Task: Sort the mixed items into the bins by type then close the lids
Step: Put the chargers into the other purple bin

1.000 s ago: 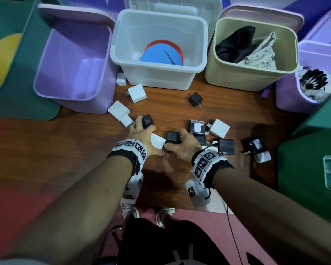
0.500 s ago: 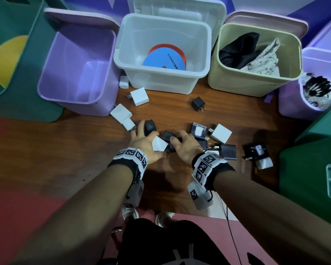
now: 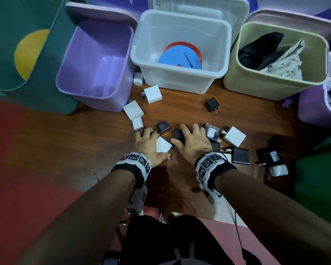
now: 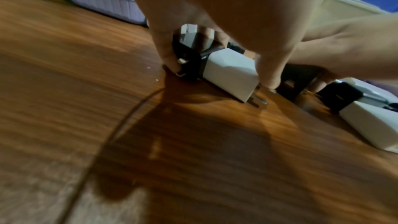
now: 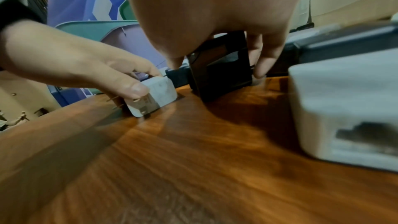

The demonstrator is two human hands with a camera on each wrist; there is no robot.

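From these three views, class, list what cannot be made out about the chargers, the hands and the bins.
- Head view: the right hand covers most of the black charger; its grip is hidden.
- Left wrist view: the left hand hides the tops of the white charger and a black one.
- Right wrist view: the white box is blurred; its label is unreadable.
- Head view: the purple bin on the right is cut off by the edge.
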